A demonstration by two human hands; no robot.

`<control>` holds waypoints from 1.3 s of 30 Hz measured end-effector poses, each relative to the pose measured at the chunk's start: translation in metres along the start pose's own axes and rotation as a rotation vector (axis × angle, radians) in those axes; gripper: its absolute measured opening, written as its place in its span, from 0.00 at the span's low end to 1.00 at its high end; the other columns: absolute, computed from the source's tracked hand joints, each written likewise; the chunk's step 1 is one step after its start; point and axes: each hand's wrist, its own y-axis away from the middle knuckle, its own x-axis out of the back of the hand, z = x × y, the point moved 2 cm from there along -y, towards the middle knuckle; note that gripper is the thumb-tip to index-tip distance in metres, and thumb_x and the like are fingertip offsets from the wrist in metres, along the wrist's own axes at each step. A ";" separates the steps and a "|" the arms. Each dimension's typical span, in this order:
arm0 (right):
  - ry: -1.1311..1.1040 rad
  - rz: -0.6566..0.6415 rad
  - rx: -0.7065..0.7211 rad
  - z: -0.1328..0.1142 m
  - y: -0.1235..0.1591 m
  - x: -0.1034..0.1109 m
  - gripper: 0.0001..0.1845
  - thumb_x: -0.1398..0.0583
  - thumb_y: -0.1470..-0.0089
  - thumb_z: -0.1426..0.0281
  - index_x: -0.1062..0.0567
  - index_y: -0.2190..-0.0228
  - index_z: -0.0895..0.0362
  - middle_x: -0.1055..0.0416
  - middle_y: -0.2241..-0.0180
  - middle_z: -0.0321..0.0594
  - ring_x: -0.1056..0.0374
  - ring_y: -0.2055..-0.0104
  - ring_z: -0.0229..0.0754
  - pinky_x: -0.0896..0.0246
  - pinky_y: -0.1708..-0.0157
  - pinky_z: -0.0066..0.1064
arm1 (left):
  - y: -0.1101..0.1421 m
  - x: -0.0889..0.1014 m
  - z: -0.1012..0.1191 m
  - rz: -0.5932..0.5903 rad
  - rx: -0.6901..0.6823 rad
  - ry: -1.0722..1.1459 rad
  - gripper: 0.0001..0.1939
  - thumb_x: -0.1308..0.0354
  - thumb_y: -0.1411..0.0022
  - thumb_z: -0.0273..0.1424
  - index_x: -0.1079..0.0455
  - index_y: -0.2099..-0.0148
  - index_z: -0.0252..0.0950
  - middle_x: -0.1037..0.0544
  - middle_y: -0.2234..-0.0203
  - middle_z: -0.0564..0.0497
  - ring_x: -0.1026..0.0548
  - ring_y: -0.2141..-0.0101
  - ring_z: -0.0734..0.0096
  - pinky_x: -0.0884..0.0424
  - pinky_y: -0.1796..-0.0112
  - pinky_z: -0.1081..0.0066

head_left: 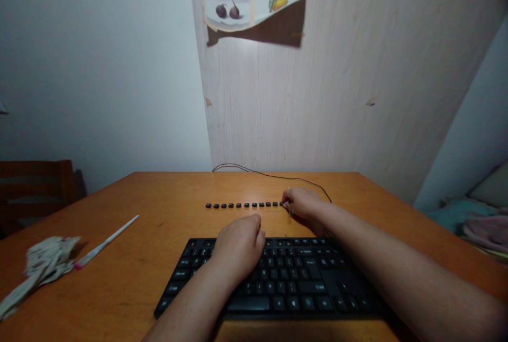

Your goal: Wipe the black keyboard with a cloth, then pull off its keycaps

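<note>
A black keyboard (308, 273) lies in front of me on the wooden table. My left hand (240, 244) is closed over its upper left part, fingers curled; whether anything is inside them is hidden. Beyond the keyboard, small black keycaps (238, 205) stand in a straight, evenly spaced row. At the right end of that row my right hand (301, 202) pinches the last keycap (282, 204) at the table surface. Thin, wire-like glints show around its fingertips, too small to name.
A black cable (273, 175) curves along the table's back edge. On the left lie a crumpled patterned cloth (51, 257) and a thin white stick with a pink end (109, 240). A wooden chair (37, 186) stands at the left; folded fabric (486, 228) is at the right.
</note>
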 end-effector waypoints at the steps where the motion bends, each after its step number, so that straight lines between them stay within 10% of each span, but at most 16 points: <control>1: 0.002 0.000 0.001 0.000 0.000 0.000 0.12 0.40 0.45 0.61 0.21 0.60 0.48 0.22 0.61 0.43 0.29 0.59 0.48 0.46 0.69 0.31 | 0.000 0.000 0.000 -0.002 0.000 0.001 0.10 0.53 0.34 0.36 0.34 0.63 0.39 0.22 0.65 0.47 0.25 0.64 0.60 0.35 0.68 0.66; 39: -0.347 0.178 0.023 0.020 0.017 0.028 0.17 0.46 0.40 0.60 0.22 0.59 0.55 0.22 0.60 0.42 0.29 0.59 0.43 0.39 0.62 0.28 | 0.001 0.002 0.001 0.000 -0.013 0.022 0.08 0.52 0.36 0.34 0.34 0.64 0.39 0.22 0.64 0.47 0.25 0.64 0.59 0.34 0.67 0.65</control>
